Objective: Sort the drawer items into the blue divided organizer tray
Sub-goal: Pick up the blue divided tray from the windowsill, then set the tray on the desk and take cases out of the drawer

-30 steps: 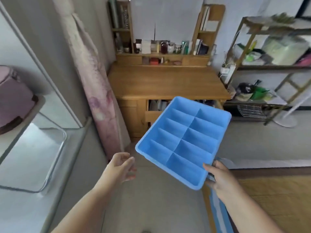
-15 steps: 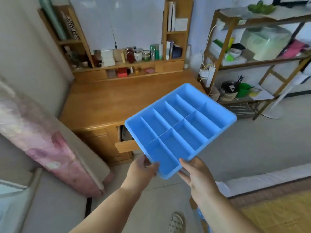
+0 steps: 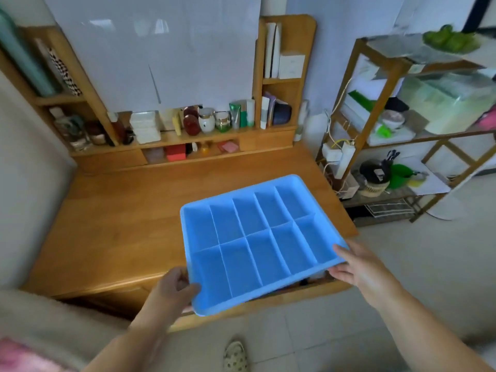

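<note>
Setting the blue organizer tray (image 3: pixel 257 237) down flat on the wooden bench (image 3: pixel 120 224) looks like the step in hand: it hangs empty over the bench's front edge, near end jutting past it. The left hand (image 3: pixel 171 288) grips the near-left corner and the right hand (image 3: pixel 354 264) the near-right, so lower both evenly and push it fully onto the wood, leaving the drawer below reachable.

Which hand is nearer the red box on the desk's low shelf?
Left. The left hand grips the blue tray's near-left corner, below the red box; the right hand holds the near-right corner, farther off.
</note>
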Available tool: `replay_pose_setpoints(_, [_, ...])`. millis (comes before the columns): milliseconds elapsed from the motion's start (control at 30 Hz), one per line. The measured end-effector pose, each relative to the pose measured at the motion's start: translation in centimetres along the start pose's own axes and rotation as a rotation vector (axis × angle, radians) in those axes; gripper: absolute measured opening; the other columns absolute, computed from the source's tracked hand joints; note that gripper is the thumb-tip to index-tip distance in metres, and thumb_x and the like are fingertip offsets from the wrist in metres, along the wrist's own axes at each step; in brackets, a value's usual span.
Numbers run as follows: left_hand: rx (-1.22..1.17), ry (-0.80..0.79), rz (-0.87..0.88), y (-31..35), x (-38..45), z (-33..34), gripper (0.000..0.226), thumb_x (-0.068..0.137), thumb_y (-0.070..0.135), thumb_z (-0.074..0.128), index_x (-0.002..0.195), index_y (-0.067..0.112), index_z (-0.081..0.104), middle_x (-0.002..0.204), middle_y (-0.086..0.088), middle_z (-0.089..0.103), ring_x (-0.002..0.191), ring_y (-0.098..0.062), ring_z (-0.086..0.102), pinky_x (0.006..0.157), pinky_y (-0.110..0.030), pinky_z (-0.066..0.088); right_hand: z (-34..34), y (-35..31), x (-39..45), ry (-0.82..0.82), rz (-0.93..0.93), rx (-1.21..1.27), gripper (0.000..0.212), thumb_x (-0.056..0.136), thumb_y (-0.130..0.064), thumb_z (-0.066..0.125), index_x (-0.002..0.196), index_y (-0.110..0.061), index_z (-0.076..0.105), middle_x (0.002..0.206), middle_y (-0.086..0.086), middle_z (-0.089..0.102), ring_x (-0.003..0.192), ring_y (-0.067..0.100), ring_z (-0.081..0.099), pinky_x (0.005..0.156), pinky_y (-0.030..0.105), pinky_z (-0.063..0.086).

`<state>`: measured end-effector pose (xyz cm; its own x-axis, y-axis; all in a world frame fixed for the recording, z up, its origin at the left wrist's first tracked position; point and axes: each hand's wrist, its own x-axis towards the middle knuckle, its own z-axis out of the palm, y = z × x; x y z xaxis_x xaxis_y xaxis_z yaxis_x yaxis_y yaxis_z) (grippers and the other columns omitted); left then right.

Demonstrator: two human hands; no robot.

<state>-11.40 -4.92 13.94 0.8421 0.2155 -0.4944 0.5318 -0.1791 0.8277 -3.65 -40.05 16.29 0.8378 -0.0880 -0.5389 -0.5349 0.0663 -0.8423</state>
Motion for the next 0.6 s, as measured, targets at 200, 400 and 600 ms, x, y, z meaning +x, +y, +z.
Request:
replay_pose_setpoints(200, [0.027, 0.027, 0.084, 6.1, 13.9, 3.1, 0.019, 0.088, 0.003, 0.063, 0.092, 0.021, 0.06, 0.074, 0.011, 0.074, 0.079, -0.017, 0.071, 0.071, -0.039, 0.057, 1.0, -4.6, 9.8, 0.117, 0.079, 0.074, 0.025, 0.099, -0.005, 0.043, 0.121, -0.015, 0.048, 0.095, 0.01, 0.062, 0.084, 0.03, 0.06, 0.086, 0.04, 0.047])
replay_pose_setpoints(400, [0.059, -0.002, 0.036, 7.1, 22.1, 8.0, 0.018, 0.093, 0.007, 0.057, 0.103, 0.022, 0.057, 0.103, 0.0, 0.07, 0.096, -0.023, 0.066, 0.085, -0.049, 0.054, -0.6, -6.1, 19.1, 0.177, 0.18, 0.064, 0.036, 0.1, -0.006, 0.041, 0.134, -0.014, 0.044, 0.109, 0.014, 0.057, 0.097, 0.032, 0.06, 0.098, 0.045, 0.046])
replay_pose_setpoints(600, [0.183, 0.076, 0.016, 5.4, 25.5, 10.7, 0.02, 0.093, 0.008, 0.054, 0.101, 0.024, 0.063, 0.097, 0.006, 0.072, 0.094, -0.02, 0.067, 0.081, -0.041, 0.055, -1.2, -4.1, 24.4, 0.072, 0.21, -0.011, 0.033, 0.098, -0.004, 0.044, 0.129, -0.014, 0.047, 0.109, 0.011, 0.06, 0.092, 0.024, 0.063, 0.095, 0.041, 0.047])
